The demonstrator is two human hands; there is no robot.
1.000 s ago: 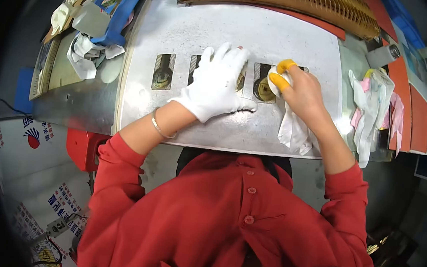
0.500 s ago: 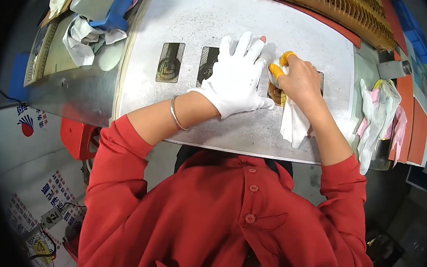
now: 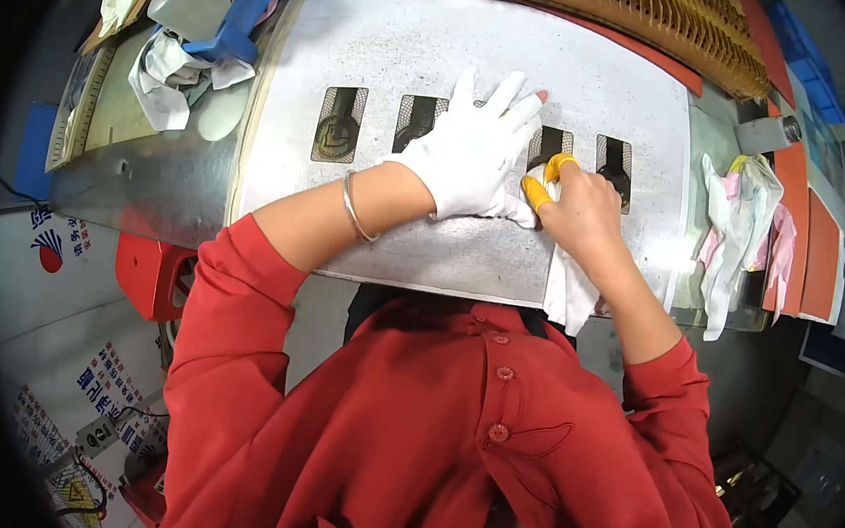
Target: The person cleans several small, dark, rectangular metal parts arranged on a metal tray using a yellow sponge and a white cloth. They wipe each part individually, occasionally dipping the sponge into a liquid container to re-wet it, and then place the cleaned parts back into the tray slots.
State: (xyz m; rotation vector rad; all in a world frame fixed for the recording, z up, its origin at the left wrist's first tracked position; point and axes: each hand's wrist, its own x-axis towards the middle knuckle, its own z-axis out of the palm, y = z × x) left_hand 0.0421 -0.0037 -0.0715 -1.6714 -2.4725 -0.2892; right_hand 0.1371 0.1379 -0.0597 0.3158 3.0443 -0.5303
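Observation:
My left hand (image 3: 477,159), in a white glove with one fingertip bare, lies flat with fingers spread on a pale grey sheet (image 3: 403,258). It covers most of a dark rectangle in the sheet's middle. My right hand (image 3: 588,213) wears yellow finger covers on thumb and forefinger. It pinches a white cloth (image 3: 571,288), pressed to the sheet at the lower end of a dark patterned rectangle (image 3: 551,143). The cloth's loose end hangs at the sheet's near edge. Similar rectangles with rounded emblems show at left (image 3: 338,126) and right (image 3: 614,160).
A brown slotted rack (image 3: 601,10) runs along the far edge. White and pink rags (image 3: 738,229) hang at the right, by a grey cylindrical container (image 3: 768,133). At left are a blue basket (image 3: 249,7) and crumpled white cloths (image 3: 159,84). A red stool (image 3: 149,272) stands below.
My right hand and the cloth have moved toward me, uncovering more of the rectangle there and the one to its right. My left hand has shifted slightly right, still flat.

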